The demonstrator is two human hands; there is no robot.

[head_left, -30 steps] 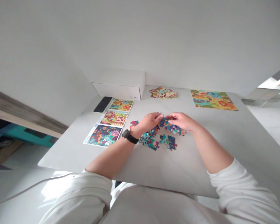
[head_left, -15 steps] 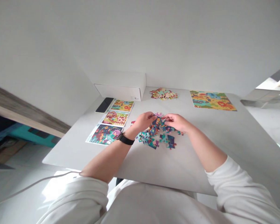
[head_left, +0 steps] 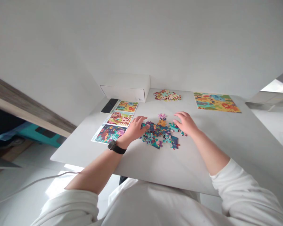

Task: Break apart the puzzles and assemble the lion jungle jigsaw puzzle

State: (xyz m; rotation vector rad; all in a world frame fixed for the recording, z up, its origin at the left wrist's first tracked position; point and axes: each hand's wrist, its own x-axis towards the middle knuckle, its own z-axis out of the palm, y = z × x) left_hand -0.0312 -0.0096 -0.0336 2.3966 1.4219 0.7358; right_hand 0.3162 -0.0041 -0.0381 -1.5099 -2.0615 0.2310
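Holding left hand and right hand spread, fingertips at jigsaw pile

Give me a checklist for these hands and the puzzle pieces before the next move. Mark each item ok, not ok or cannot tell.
1. Left hand free: ok, open, nothing held, fingers at the pile's edge.
2. Right hand free: ok, open, nothing held, beside the pile.
3. Loose jigsaw pieces between both hands: ok.
4. Second heap of pieces apart from the loose pile: ok.
5. Three picture cards uncovered: ok, lying beyond the left hand.
6. Assembled puzzle free of gaps: cannot tell from this view.
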